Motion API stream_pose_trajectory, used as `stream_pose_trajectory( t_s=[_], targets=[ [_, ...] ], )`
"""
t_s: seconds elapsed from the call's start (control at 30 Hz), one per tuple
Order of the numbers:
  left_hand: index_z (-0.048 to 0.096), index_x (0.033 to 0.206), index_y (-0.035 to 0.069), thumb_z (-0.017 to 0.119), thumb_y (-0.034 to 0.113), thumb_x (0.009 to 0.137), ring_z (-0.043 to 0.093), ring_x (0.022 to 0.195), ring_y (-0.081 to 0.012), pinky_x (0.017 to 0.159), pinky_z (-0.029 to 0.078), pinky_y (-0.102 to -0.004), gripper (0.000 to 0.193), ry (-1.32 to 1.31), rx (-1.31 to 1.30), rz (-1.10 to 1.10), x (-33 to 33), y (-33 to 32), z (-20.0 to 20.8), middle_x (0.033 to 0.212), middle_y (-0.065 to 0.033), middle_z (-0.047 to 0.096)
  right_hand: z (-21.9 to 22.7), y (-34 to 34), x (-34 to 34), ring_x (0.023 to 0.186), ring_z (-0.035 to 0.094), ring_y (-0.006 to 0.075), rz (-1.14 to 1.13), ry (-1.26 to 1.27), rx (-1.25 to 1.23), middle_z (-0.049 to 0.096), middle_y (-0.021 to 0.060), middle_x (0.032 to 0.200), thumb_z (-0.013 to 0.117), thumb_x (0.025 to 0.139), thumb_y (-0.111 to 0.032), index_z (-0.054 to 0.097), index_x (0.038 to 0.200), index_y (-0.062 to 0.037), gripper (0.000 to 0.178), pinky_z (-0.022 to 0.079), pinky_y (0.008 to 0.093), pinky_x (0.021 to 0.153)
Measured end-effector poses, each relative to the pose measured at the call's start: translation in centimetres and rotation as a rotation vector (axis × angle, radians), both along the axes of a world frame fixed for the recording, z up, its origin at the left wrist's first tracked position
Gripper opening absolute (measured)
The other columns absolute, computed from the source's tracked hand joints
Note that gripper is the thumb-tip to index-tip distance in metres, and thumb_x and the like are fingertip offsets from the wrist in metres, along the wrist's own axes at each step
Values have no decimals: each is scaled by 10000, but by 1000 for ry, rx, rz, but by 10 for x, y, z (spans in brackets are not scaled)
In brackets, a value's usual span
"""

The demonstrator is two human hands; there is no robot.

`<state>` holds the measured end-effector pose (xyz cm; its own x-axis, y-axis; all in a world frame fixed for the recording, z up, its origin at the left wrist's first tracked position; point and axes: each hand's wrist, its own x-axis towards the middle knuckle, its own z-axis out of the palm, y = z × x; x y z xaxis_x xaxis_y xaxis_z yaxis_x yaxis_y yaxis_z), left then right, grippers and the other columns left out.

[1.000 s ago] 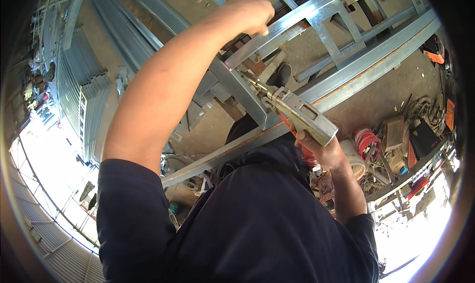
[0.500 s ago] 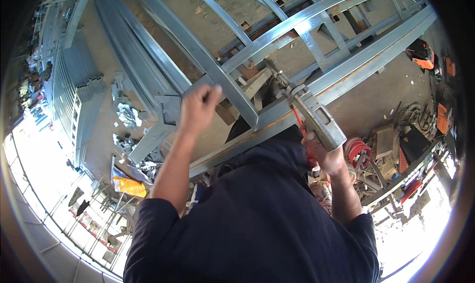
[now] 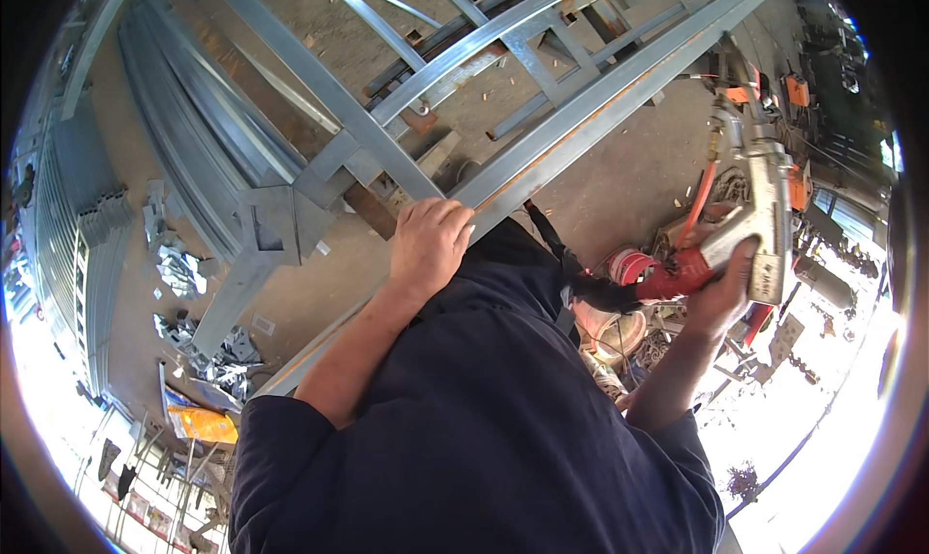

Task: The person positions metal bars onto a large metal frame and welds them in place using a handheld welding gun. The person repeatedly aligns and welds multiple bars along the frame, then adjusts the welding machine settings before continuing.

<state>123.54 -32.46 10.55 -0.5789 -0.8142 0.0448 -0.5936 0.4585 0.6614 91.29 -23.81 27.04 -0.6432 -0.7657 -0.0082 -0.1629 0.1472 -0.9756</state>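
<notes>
At the near corner of a galvanized steel frame (image 3: pixel 387 162), my left hand (image 3: pixel 426 249) lies over the metal with its fingers curled on the edge. Out to the right, my right hand (image 3: pixel 724 288) is closed round the lower part of a silver metal hand tool (image 3: pixel 764 201). This tool has a long blocky body, a looped handle and a narrow front end pointing away from me. An orange hose (image 3: pixel 704 201) runs beside it. The tool is held off the frame, and its front end is blurred.
Long steel channels (image 3: pixel 174 128) lie at the left, near scattered metal offcuts (image 3: pixel 174 254). Stacked profiles (image 3: pixel 92 235) stand farther left. A red cable reel (image 3: pixel 631 266) sits on the right among cluttered tools. A yellow-orange bag (image 3: pixel 203 424) lies at lower left.
My right hand has swung the silver tool away from the frame, out to the right. My left hand has come down onto the frame's corner. The view has shifted to the right.
</notes>
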Motion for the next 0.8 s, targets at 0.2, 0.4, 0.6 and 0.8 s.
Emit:
stream_pose_trajectory(
  t_s=[0.2, 0.4, 0.6, 0.8],
  targets=[
    [718, 1175, 47, 774, 205, 901, 662, 1105, -307, 971, 478, -450, 322, 78, 31, -11, -40, 5, 6, 1138, -98, 727, 50, 1, -37, 733, 651, 222, -228, 32, -131, 688, 121, 798, 353, 1097, -612, 561, 1300, 44, 718, 526, 320, 709],
    [636, 1322, -23, 720, 314, 979, 650, 1202, -406, 1013, 519, -485, 489, 124, 124, 187, -122, -55, -25, 1291, -229, 689, 55, -1, -120, 771, 642, 214, -224, -165, -304, 663, 111, 838, 393, 1069, -668, 576, 1296, 17, 744, 538, 346, 720],
    [538, 1399, -14, 658, 472, 982, 655, 1226, -388, 1041, 505, -475, 652, -224, 390, 562, -205, -124, -45, 1275, -219, 698, 21, -21, -229, 808, 652, 187, -118, -239, -332, 624, 155, 1217, 356, 1125, -543, 446, 1486, -58, 611, 554, 331, 729],
    [550, 1085, 49, 707, 392, 956, 739, 917, -348, 886, 533, -469, 399, -231, 535, 795, -244, -132, -69, 886, -96, 762, -13, -49, -337, 773, 655, 180, 5, -248, -229, 626, 163, 1191, 363, 1136, -494, 437, 1481, -34, 579, 565, 323, 669]
  ],
)
